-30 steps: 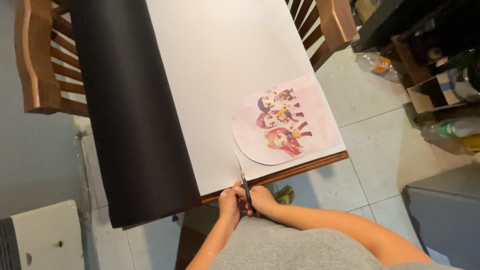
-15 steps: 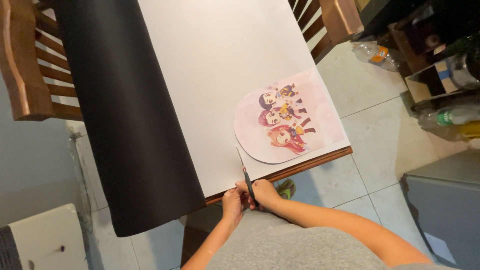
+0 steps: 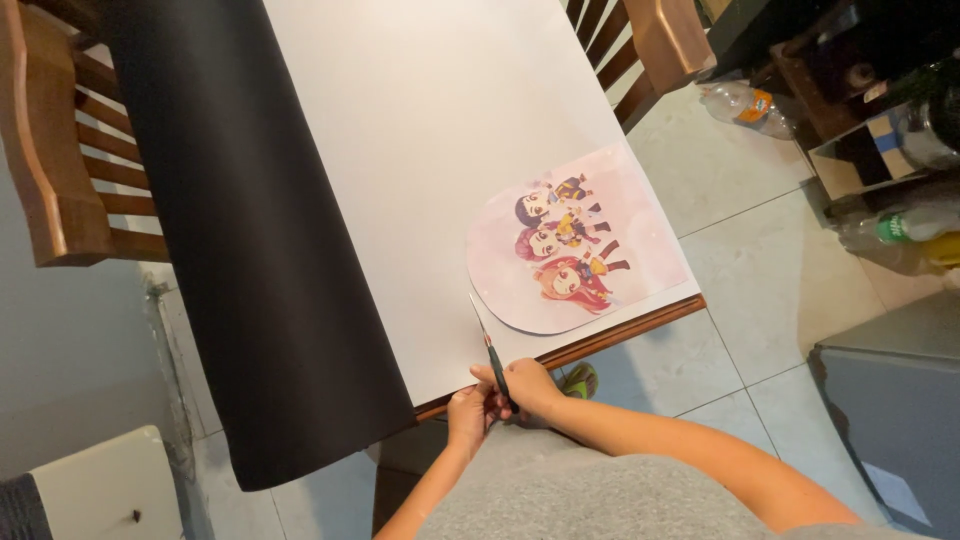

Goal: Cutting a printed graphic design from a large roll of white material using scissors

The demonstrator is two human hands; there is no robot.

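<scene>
Right hand [image 3: 528, 388] clamped on dark-handled steel scissors [image 3: 492, 350]; left hand [image 3: 467, 413] closed alongside. Large white paper sheet [image 3: 430, 150] barely cut; pink rounded cartoon print [image 3: 575, 240] uncut.

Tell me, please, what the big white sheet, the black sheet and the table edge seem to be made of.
White sheet: probably paper or thin card, matte, lying flat. Black sheet: likely thin card or paper, matte; it bends down over the table edge. Table edge: wood, brown with a slight gloss. Scissors in the right hand: blades look metal.
</scene>
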